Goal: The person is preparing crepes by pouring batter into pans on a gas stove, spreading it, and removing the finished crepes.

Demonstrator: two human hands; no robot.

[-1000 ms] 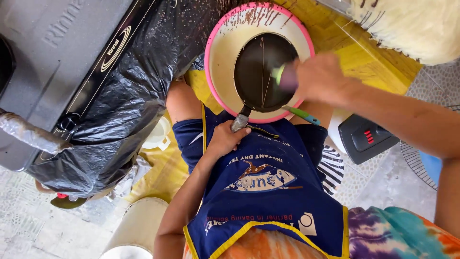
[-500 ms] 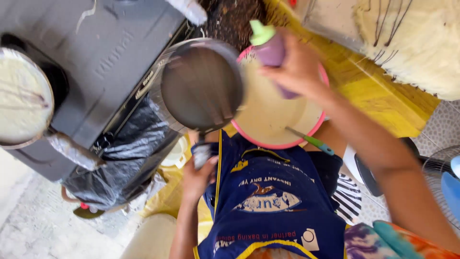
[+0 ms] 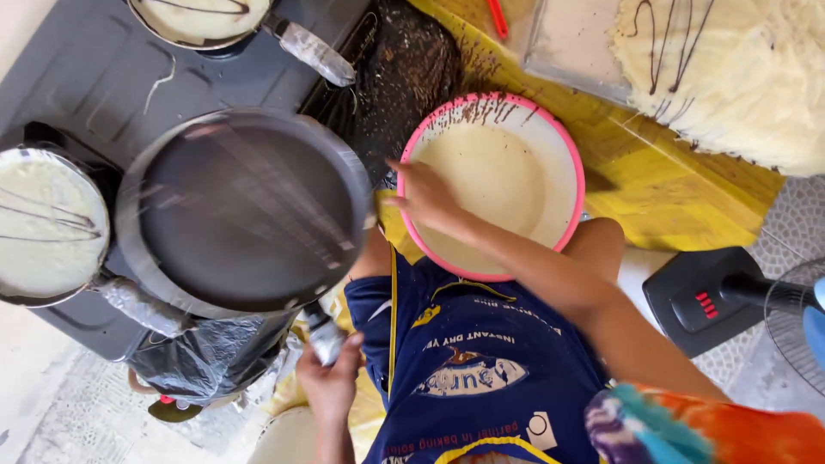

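My left hand (image 3: pixel 331 378) grips the foil-wrapped handle of a dark round pan (image 3: pixel 245 210), which hangs over the black stove (image 3: pixel 103 86) with thin pale streaks of batter across it. Over the left rim of a pink-rimmed bowl (image 3: pixel 574 163) full of pale batter, my right hand (image 3: pixel 425 198) has its fingers spread and nothing in them. The bowl rests against my lap, on my blue apron (image 3: pixel 481 369).
Two more pans with batter sit on the stove, one at the left (image 3: pixel 47 223) and one at the top (image 3: pixel 202 17). A pile of lacy crepes (image 3: pixel 730 77) lies on the yellow surface (image 3: pixel 670 198). A fan's black base (image 3: pixel 709 301) stands at the right. A black plastic bag (image 3: pixel 206 361) hangs below the stove.
The dark pan has swung left, off the bowl and over the stove. My right hand no longer holds the purple squeeze bottle and has dropped to the bowl's rim.
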